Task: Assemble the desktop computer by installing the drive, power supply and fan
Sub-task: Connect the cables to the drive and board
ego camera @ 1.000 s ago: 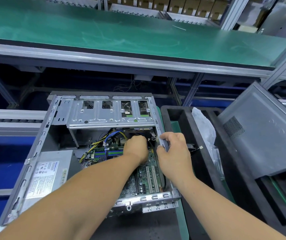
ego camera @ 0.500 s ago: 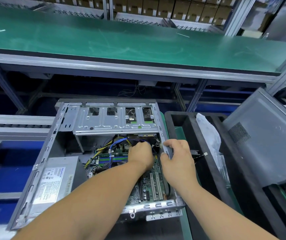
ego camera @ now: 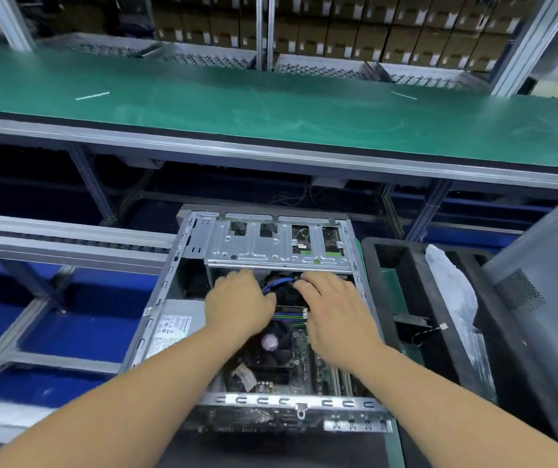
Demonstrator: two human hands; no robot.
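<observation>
Your left hand and right hand reached inside the open case under the drive cage; fingers hidden, can't tell either grip.

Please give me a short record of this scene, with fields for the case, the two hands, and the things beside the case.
case: open computer case, lying flat
left hand: inside the case, below the drive cage, grip unclear
right hand: inside, fingers near the blue cable
power supply: seated on the left
right of case: black foam tray, grey side panel

Both hands, left hand and right hand, reach into the open computer case under the drive cage.
</observation>
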